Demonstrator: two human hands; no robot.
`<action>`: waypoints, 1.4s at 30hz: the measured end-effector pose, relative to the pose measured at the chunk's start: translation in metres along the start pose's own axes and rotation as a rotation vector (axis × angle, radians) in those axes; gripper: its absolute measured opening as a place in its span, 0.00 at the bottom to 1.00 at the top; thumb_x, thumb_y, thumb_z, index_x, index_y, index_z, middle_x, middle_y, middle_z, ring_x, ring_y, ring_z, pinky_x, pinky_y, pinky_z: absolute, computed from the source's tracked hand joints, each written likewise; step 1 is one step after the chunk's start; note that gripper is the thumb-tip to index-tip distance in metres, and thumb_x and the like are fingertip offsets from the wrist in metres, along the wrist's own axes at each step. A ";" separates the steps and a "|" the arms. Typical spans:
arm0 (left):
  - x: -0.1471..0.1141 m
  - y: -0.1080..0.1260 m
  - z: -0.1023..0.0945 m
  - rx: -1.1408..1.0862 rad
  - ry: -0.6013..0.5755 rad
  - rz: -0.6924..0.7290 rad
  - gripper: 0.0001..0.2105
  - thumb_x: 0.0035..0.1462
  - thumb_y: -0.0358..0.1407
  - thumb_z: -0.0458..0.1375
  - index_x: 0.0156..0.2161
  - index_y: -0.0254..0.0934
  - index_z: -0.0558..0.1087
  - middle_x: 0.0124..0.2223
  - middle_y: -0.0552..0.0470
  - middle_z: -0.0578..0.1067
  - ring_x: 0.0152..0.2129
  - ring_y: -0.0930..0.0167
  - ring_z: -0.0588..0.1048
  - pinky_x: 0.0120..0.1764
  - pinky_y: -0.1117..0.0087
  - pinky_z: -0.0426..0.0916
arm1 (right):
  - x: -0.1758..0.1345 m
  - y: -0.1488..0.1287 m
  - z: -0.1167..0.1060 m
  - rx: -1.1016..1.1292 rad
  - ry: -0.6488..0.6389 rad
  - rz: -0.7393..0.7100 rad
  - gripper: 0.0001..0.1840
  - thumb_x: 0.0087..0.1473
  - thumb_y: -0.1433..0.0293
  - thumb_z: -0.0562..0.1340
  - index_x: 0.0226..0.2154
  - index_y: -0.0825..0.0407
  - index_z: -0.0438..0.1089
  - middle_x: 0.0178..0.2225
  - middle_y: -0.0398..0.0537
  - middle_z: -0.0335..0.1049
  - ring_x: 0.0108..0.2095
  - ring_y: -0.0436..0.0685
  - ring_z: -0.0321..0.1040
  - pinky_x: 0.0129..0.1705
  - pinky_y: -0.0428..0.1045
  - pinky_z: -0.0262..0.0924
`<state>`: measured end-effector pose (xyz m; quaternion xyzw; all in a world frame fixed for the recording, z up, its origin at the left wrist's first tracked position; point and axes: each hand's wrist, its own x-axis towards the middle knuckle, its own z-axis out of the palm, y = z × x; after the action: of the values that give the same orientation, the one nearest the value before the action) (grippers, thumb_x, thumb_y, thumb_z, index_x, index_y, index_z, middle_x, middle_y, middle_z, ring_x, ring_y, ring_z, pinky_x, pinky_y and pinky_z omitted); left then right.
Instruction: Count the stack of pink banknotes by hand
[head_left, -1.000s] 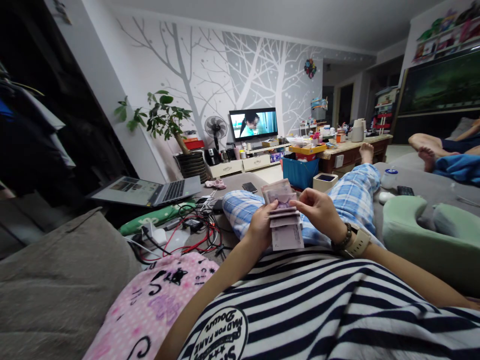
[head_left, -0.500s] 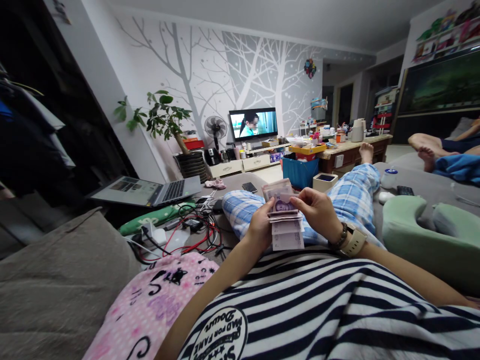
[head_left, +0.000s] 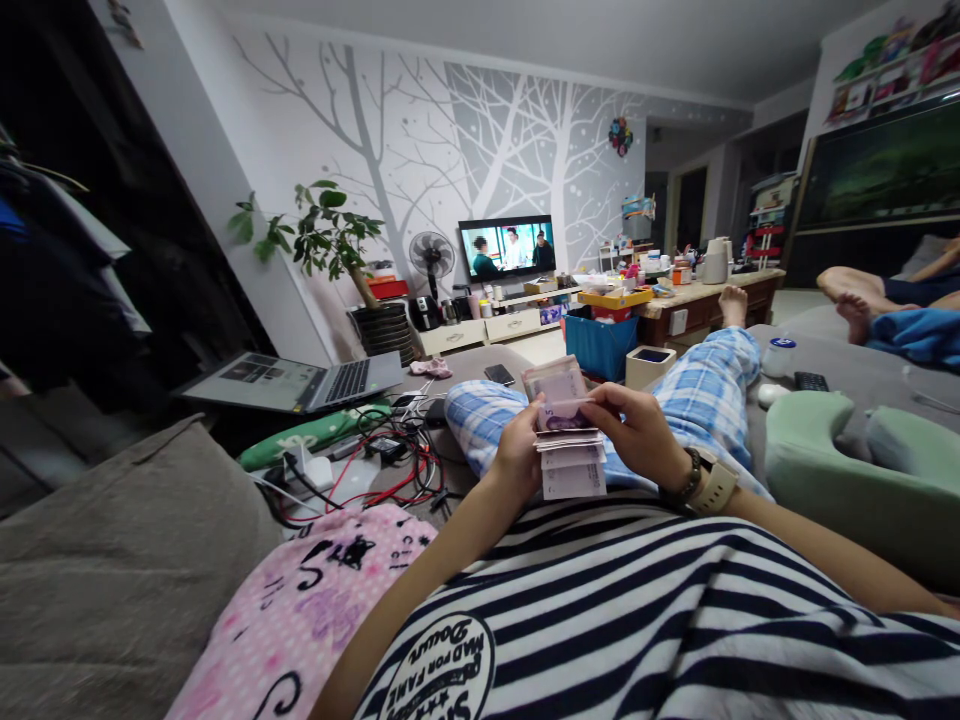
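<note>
Since before, another note has folded down; left hand [head_left: 517, 452] clamps the limp, slippery banknotes [head_left: 568, 440], right hand [head_left: 637, 430] fingers pinching the twelve o'clock edge.

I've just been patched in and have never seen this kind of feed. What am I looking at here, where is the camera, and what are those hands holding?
There is no machine: a camera worn on a person's head looks forward and down, so the striped shirt and both arms are the wearer's own. The left hand grips a stack of banknotes; the right hand, with a watch at its wrist, pinches the top note. The person reclines on a sofa, legs in blue plaid trousers. To the left lie a laptop and tangled cables; to the right, a green cushion. A television plays ahead.
</note>
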<state>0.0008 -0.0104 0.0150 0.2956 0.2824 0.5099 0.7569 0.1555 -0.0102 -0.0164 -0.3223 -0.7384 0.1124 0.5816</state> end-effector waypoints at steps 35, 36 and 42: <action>0.003 -0.003 -0.006 0.027 -0.017 0.036 0.21 0.69 0.37 0.49 0.55 0.22 0.75 0.38 0.38 0.84 0.35 0.59 0.84 0.45 0.58 0.78 | -0.003 0.002 -0.002 0.041 -0.049 0.014 0.18 0.66 0.59 0.58 0.28 0.51 0.71 0.24 0.42 0.66 0.27 0.52 0.61 0.33 0.49 0.53; 0.003 -0.003 -0.007 0.031 -0.016 0.044 0.20 0.68 0.37 0.51 0.55 0.23 0.75 0.38 0.38 0.84 0.35 0.59 0.84 0.46 0.58 0.78 | -0.004 0.003 -0.002 0.045 -0.052 0.014 0.19 0.66 0.59 0.57 0.28 0.51 0.71 0.24 0.42 0.66 0.27 0.52 0.61 0.33 0.49 0.53; 0.004 -0.003 -0.006 0.004 0.003 0.055 0.19 0.68 0.36 0.50 0.53 0.25 0.77 0.40 0.39 0.84 0.36 0.59 0.84 0.45 0.60 0.77 | -0.004 0.004 -0.002 0.055 -0.076 0.009 0.22 0.66 0.55 0.56 0.27 0.51 0.70 0.25 0.44 0.68 0.28 0.53 0.62 0.34 0.49 0.56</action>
<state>-0.0005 -0.0067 0.0076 0.3040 0.2766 0.5304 0.7415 0.1596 -0.0105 -0.0212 -0.3050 -0.7551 0.1477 0.5612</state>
